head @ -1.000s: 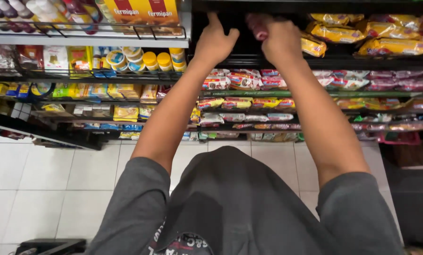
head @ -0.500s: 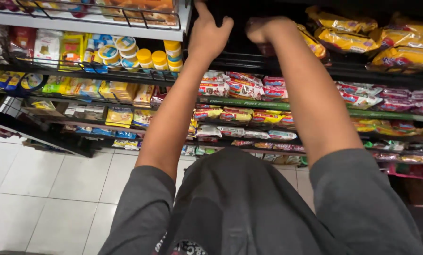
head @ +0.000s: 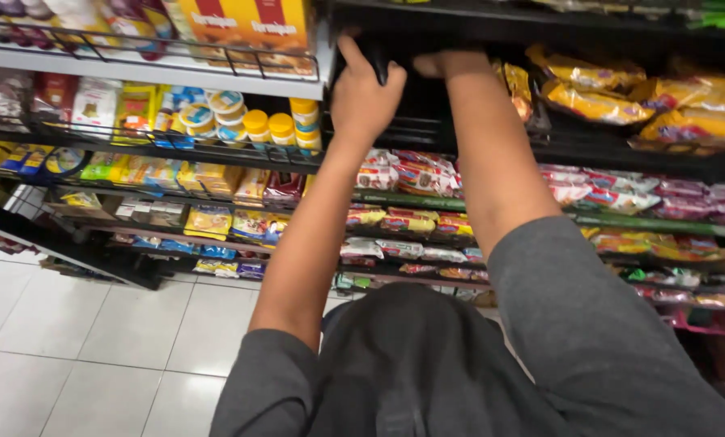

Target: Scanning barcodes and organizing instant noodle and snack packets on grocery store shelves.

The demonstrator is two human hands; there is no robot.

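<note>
Both arms raised toward a dark upper shelf [head: 427, 129] of a shop rack. Left hand [head: 364, 93] at the shelf's left end, back of hand toward camera, fingers curled around a dark object [head: 378, 61] at the shelf edge; kind of object not discernible against the black interior. Right hand [head: 451, 63] just beside the left, higher on the same shelf, knuckles forward, fingers bent inward into the shadow; impossible to tell whether gripping anything. Hands near each other, not visibly touching. Yellow snack bags [head: 593, 101] lying on the same shelf to the right of the right forearm, one bag just beside the wrist. Below the hands, a lower shelf with red-and-white packets [head: 403, 174], partly hidden by both forearms. To the left of the left hand, yellow-lidded jars [head: 269, 128] and small tubs on a wire-fronted shelf, well apart from the fingers. Above them, a large yellow-and-red box [head: 249, 24] on a white shelf, near the left hand's thumb side. Grey sleeves [head: 589, 324] at both upper arms. White tiled floor [head: 95, 340] at lower left.
</note>
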